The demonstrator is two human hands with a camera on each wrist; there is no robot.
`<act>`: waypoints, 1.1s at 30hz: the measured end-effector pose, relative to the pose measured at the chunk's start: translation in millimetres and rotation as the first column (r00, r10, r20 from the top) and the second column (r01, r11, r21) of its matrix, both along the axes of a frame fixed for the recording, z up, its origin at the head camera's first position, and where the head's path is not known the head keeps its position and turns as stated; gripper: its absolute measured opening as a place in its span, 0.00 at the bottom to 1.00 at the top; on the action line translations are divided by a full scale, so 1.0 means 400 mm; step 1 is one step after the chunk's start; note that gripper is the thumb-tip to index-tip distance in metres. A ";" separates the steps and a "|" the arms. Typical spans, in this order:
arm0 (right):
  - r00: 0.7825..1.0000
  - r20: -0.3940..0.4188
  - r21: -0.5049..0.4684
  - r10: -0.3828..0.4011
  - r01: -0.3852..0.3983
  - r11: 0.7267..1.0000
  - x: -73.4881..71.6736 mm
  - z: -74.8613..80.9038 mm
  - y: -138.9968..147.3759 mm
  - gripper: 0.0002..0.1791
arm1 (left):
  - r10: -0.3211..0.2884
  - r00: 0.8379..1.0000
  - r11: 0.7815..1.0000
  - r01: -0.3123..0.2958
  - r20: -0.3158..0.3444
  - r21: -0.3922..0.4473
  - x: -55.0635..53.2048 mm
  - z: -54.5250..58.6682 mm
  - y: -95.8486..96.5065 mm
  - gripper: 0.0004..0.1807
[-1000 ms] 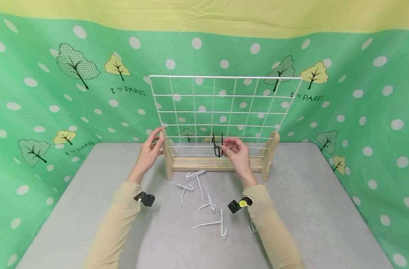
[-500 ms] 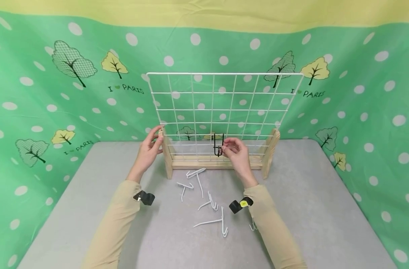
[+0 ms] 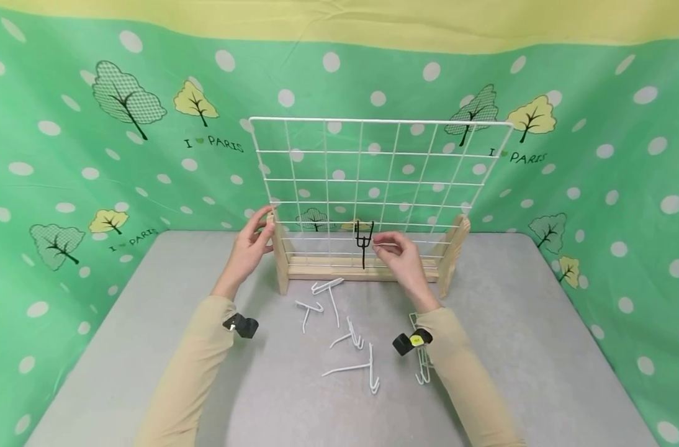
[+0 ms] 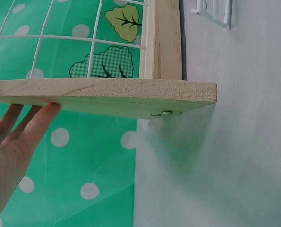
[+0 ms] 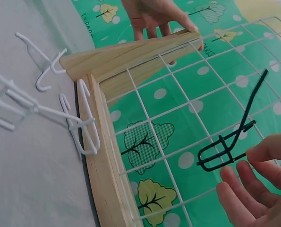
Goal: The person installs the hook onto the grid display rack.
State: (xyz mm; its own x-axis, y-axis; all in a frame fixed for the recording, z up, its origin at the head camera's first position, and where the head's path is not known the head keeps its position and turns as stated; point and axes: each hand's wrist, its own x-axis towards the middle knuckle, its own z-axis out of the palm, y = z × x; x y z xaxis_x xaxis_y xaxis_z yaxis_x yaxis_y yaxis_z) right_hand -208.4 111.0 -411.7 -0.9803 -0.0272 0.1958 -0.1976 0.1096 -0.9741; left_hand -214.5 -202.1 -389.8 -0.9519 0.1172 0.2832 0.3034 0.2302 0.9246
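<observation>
A white wire grid [image 3: 381, 120] stands upright in a wooden stand [image 3: 280, 257]. My left hand [image 3: 247, 247] grips the top of the stand's left side piece, its fingers [image 4: 45, 118] against the outer face in the left wrist view. My right hand [image 3: 404, 264] pinches one end of a black wire display hook [image 5: 248, 112] between thumb and fingers. The hook is in front of the grid's lower middle, its single arm pointing down in the head view. Whether the hook's ends catch a grid wire, I cannot tell.
Several white wire hooks [image 3: 347, 370] lie scattered on the grey table [image 3: 283, 403] in front of the stand. More white wire pieces [image 3: 423, 366] lie partly hidden under my right forearm. A green dotted cloth [image 3: 205, 180] hangs behind and at both sides.
The black hook has turned in my right hand so its arm now points down in the head view. My right hand has shifted slightly right; the left stays on the stand.
</observation>
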 end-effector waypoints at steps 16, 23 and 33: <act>0.974 -0.046 0.371 0.221 -0.189 0.909 -0.001 0.005 0.083 0.11 | -0.014 1.000 1.000 0.014 0.026 0.021 -0.005 0.002 -0.001 0.25; 0.949 0.010 0.448 0.314 -0.285 0.847 0.008 -0.001 0.115 0.11 | -0.017 0.999 0.999 0.016 0.038 0.029 -0.003 0.008 -0.005 0.25; 0.894 -0.019 0.546 0.449 -0.367 0.754 0.010 -0.047 0.173 0.08 | -0.034 0.998 0.999 0.032 0.053 0.039 -0.006 0.007 -0.006 0.26</act>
